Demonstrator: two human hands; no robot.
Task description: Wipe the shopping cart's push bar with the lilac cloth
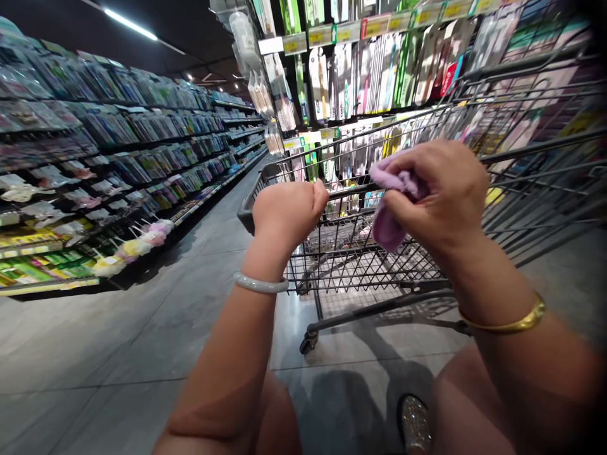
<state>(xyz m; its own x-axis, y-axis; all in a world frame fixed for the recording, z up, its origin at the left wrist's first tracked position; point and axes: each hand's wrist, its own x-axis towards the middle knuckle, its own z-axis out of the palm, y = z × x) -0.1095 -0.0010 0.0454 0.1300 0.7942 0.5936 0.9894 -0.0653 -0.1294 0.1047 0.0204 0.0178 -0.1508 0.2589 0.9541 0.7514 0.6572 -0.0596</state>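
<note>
My right hand (448, 186) is closed round a light purple cloth (389, 226), bunched up with one end hanging below the fingers. It is just above the top edge of a grey wire shopping cart (391, 308). Over at the cart's left end, my left hand (287, 212) is curled into a fist at the top rim (351, 191) and appears to grip it. Its fingertips are hidden behind the hand. A pale bangle (260, 284) circles the left wrist, and a gold bangle (515, 322) the right one.
Behind the cart stands a rack of packaged toothbrushes (348, 79) with a price strip (393, 24). Long shelves of hanging packs (156, 133) line the aisle's left side, with fluffy pastel puffs (137, 245) low down. Grey tiled floor (142, 341) lies between.
</note>
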